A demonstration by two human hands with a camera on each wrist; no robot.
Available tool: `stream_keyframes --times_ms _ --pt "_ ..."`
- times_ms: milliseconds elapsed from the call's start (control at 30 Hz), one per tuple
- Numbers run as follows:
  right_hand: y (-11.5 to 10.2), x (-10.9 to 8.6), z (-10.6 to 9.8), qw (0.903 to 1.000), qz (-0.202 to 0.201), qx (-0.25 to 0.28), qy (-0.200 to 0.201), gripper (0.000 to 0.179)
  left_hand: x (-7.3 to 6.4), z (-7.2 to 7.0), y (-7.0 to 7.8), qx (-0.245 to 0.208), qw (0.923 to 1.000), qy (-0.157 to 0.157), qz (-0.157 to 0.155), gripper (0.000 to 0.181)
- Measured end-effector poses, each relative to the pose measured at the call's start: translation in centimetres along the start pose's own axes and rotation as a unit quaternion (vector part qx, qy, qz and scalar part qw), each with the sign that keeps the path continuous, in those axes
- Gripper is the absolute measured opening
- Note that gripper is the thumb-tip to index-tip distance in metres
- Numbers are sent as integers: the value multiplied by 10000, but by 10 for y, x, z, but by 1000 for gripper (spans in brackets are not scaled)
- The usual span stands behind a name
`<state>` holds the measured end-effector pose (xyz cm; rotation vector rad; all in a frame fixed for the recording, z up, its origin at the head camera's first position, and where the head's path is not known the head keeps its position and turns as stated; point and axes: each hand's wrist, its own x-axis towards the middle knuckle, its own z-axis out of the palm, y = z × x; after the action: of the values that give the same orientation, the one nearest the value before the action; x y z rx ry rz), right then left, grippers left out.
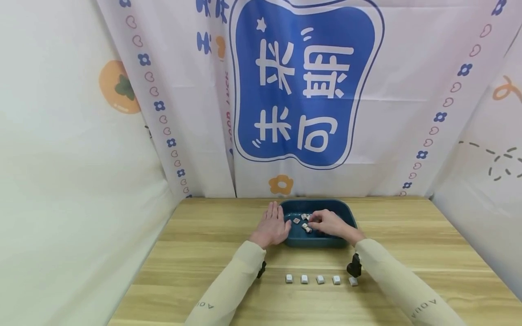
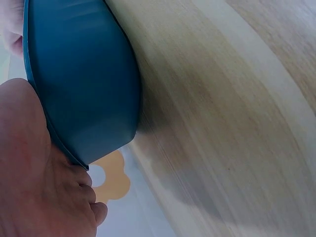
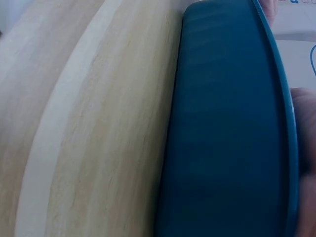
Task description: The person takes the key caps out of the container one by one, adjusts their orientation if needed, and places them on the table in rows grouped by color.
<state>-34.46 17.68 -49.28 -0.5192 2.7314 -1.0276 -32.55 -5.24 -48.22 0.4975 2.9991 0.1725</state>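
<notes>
A dark teal tray (image 1: pixel 318 242) stands at the back of the wooden table with several small keycaps (image 1: pixel 296 221) on its floor. My left hand (image 1: pixel 274 226) lies along the tray's left side, fingers straight and thumb at the rim. In the left wrist view, that hand (image 2: pixel 29 163) overlaps the rim of the tray (image 2: pixel 84 84). Over the right rim, my right hand (image 1: pixel 329 222) reaches in, with bent fingers and thumb right at the keycaps. I cannot tell whether a keycap is between its fingertips. The right wrist view shows mostly the tray's outer wall (image 3: pixel 227 118).
Several pale keycaps (image 1: pixel 304 279) sit spaced in a row on the table (image 1: pixel 204 267), nearer me than the tray. The rightmost keycap (image 1: pixel 353 281) is beside my right sleeve (image 1: pixel 399 280). Behind the table hangs a printed cloth (image 1: pixel 302 90).
</notes>
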Motion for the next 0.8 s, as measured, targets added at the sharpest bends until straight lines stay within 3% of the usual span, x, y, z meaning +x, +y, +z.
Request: stream_keyframes --times_ms 400,800 --pt "-2 9 7 9991 295 -141 -268 12 -1 0 -1 6 10000 -19 45 69" --pt "-3 13 10 9982 142 -454 -359 9 -2 0 -2 19 9999 42 91 68"
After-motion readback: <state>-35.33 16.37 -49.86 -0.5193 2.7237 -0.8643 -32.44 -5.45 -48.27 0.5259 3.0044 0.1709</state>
